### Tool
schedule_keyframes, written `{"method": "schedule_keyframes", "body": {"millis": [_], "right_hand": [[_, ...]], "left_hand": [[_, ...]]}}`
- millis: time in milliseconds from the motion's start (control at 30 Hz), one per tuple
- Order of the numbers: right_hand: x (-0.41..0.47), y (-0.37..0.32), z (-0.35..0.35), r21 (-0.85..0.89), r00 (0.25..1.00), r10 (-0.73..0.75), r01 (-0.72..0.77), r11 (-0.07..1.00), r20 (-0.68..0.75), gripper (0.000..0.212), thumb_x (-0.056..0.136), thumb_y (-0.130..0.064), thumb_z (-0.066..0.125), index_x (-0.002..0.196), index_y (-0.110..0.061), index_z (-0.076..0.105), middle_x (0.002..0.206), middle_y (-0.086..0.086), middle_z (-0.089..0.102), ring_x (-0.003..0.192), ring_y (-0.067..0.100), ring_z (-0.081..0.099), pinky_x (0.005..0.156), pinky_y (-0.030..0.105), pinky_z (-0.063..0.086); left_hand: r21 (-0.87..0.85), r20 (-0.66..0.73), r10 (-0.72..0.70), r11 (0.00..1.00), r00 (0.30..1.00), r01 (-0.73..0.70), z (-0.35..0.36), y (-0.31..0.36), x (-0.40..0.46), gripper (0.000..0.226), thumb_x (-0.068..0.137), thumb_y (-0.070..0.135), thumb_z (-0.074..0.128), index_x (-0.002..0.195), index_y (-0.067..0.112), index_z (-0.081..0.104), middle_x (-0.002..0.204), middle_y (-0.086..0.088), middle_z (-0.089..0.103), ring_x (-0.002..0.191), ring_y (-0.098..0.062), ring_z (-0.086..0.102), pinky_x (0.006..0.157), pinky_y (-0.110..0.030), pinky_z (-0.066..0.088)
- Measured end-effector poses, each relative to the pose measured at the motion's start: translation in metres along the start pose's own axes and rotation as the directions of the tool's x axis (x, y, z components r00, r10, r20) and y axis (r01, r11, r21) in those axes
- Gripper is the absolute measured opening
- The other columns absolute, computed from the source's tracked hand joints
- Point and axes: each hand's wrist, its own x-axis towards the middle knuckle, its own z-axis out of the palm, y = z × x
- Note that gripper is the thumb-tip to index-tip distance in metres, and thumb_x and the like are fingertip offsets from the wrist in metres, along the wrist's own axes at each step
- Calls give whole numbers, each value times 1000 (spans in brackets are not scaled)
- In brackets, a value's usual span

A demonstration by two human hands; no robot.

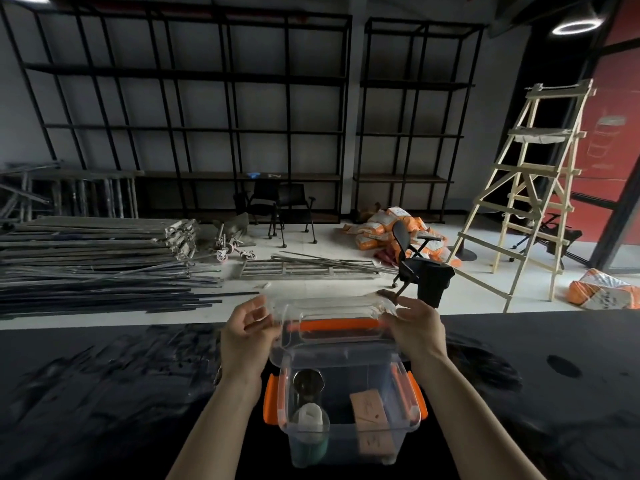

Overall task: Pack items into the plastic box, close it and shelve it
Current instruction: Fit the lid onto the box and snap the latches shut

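The left hand pinches the left end of the clear lid, its fingers partly curled. The lid's long side runs left to right, and it tilts up just above the far edge of the plastic box. The right hand grips the lid's right end. The box sits open on the dark bench, right under and nearer than the lid. Both hands are about as close to it, so the lid likely needs to come down toward the person.
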Motion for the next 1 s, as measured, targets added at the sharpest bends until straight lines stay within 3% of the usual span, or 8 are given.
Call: {"method": "schedule_keyframes", "body": {"millis": [100,167,333,533,700,800,900,1000], "right_hand": [[-12,19,4,-159,997,-71,74,985,25,20,81,-36,79,82,-17,72,88,10,77,77,18,62,68,29,47],[-18,32,6,-253,993,-120,116,961,0,11,80,-36,80,74,-32,71,83,-1,73,83,18,61,69,30,44],[-27,57,13,-402,995,-93,98,911,31,45,83,-31,80,125,-23,65,120,7,59,98,23,56,80,28,38],[-30,68,12,-473,998,-44,58,879,42,57,83,-36,78,131,-18,55,125,9,56,114,31,58,89,38,49],[-26,80,11,-355,987,155,-127,926,50,82,79,-54,77,143,-17,44,139,14,44,117,36,58,86,39,46],[-17,82,12,-334,976,213,-186,924,44,99,74,-60,78,153,-18,33,150,15,33,120,37,58,83,39,46],[-7,84,15,-294,965,259,-238,926,35,107,70,-64,79,153,-17,31,150,14,38,121,37,58,83,37,47],[0,82,18,-264,945,322,-296,918,62,103,69,-66,77,146,-8,41,120,9,56,96,26,60,72,31,46]], "left_hand": [[133,-4,3,991,1000,-2,-4,-15,-10,51,72,-7,73,111,25,68,107,3,71,94,-8,69,69,-19,54],[208,3,11,978,1000,-12,-4,-25,-17,48,71,0,79,110,24,68,106,5,71,95,-9,68,83,-30,57],[488,135,133,853,982,-183,-2,-45,-31,52,61,27,92,105,31,64,100,18,67,92,2,63,80,-19,52],[613,128,220,749,967,-251,-5,-57,-38,39,71,20,85,99,33,61,99,15,68,85,5,63,74,-21,55],[627,159,249,722,955,-293,-4,-67,-35,43,77,14,79,112,29,59,106,11,63,92,-3,62,74,-16,48],[661,110,181,721,977,-208,-4,-74,-27,53,80,25,77,127,24,54,123,0,57,111,-19,55,92,-35,48],[646,28,-39,764,999,12,-3,-75,-17,69,81,40,74,140,20,44,139,-9,50,122,-25,52,93,-36,44],[617,-23,-201,768,979,172,0,-75,-7,86,80,50,72,149,15,33,143,-12,51,125,-29,55,91,-36,44]]}}
